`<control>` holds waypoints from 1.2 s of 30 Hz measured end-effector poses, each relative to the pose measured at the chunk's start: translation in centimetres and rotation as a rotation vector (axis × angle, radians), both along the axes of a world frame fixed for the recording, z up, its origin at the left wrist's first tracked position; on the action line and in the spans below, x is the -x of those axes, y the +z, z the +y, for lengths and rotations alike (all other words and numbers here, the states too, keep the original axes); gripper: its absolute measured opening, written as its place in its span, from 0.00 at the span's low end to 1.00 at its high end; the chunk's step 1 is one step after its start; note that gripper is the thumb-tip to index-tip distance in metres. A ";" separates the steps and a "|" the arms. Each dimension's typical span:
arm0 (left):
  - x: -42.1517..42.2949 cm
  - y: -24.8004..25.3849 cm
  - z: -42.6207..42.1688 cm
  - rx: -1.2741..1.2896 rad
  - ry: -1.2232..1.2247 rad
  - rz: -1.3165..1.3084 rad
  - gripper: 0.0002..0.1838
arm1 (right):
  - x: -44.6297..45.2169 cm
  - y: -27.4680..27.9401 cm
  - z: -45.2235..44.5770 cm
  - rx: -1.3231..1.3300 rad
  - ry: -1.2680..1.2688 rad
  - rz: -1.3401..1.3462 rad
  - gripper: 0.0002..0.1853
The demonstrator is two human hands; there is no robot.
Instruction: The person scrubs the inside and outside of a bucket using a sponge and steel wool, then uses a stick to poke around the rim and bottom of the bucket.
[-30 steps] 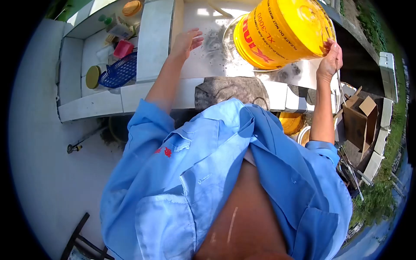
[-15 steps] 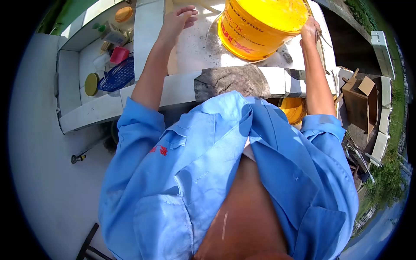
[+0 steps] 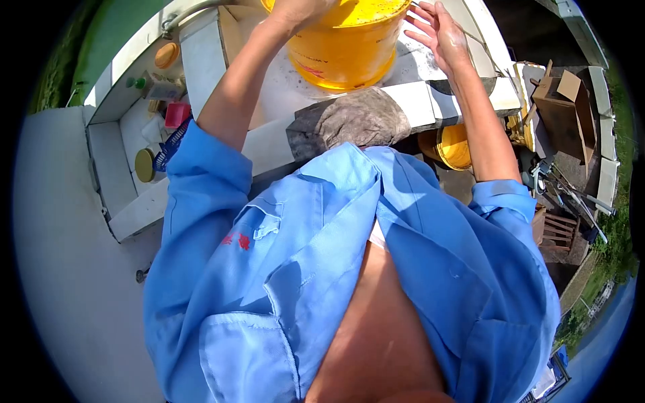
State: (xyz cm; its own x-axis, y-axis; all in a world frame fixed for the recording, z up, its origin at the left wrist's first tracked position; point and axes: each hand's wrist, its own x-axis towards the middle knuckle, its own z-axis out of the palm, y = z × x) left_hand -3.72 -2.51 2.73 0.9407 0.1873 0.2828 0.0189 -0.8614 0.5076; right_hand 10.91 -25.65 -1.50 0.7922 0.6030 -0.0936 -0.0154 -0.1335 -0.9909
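Note:
A yellow plastic bucket with dark and red print stands on the white ledge, close to a grey-brown cloth draped over the front edge. Yellow shows inside its rim, specked near the top. My left hand is at the bucket's rim on the left, its fingers cut off by the frame's top, so its grip is hidden. Just right of the bucket is my right hand, open, fingers spread, holding nothing.
At the left, a recessed shelf holds a blue basket, a pink container and a round yellowish lid. Below the ledge sits another yellow bucket. A cardboard box and loose tools lie to the right.
My right hand has let go of the bucket's rim and opened. My left hand has moved right to the rim. The bucket appears turned, its print shifted left; the view has shifted too.

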 end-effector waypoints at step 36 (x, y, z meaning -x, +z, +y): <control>-1.9 -0.7 -3.9 -0.386 0.113 0.086 0.22 | -13.6 -18.3 3.4 0.065 0.414 0.016 0.19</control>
